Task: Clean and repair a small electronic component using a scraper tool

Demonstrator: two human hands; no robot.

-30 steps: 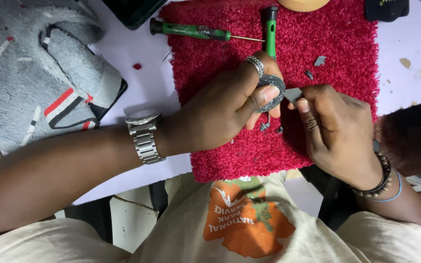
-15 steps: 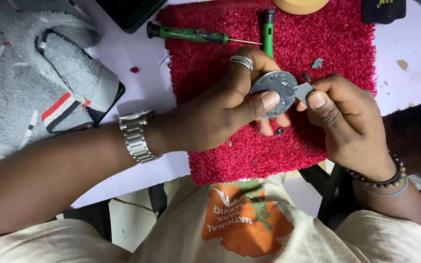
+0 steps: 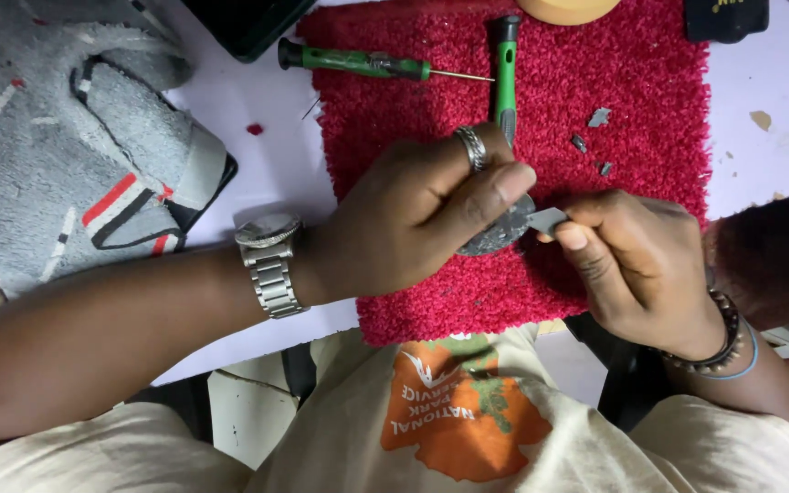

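Grips both closed: our left hand (image 3: 413, 215) pinches round grey metal disc (image 3: 502, 230), right hand (image 3: 636, 260) pinches small grey metal piece (image 3: 548, 220) touching disc edge, over red fuzzy mat (image 3: 632, 82).

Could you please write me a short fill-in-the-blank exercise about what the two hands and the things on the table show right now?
1. The left hand pinches a round grey ____ disc.
2. The right hand presses a small grey piece against the disc's ____.
3. Both hands work over a ____ mat.
4. Two screwdrivers with ____ handles lie on the mat.

Missing words: metal; edge; red; green
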